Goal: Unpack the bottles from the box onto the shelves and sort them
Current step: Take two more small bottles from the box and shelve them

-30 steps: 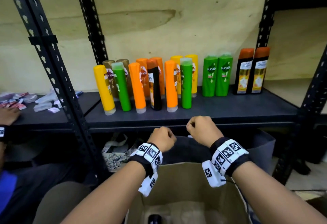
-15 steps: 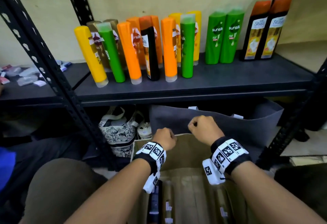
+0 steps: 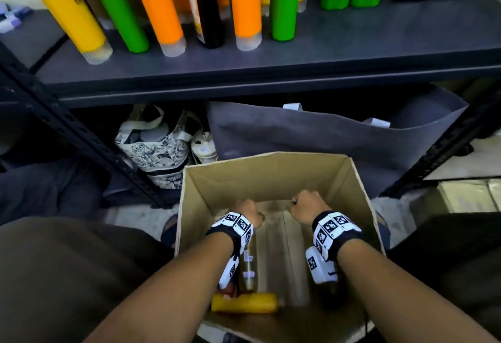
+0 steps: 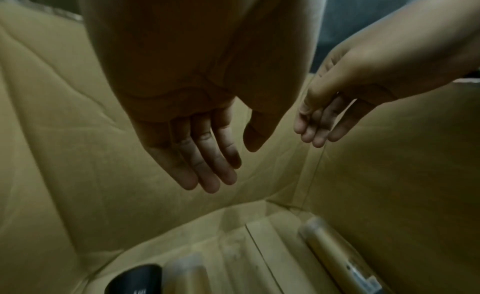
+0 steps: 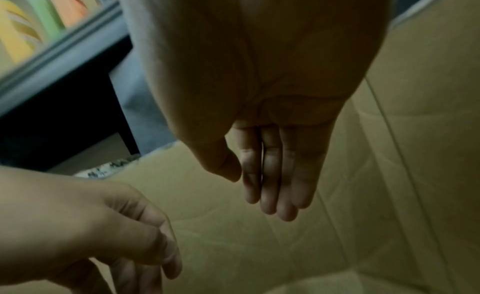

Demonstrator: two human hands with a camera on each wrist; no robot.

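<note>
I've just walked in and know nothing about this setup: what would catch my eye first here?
Probably the row of bright bottles, yellow, green, orange and black, standing on the dark shelf at the top. Below it, the left hand and right hand, both open and empty with checkered wristbands, reach down into an open cardboard box. A yellow bottle lies on its side at the box's near end.

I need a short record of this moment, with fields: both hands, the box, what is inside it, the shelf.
left hand: open, fingers straight, inside the box, holds nothing
right hand: open, fingers straight, inside the box, holds nothing
box: open cardboard, on the floor below the shelf
inside box: yellow bottle lying near the person; gold bottle lying on the bottom; a black cap
shelf: yellow, green, orange and black bottles standing
</note>
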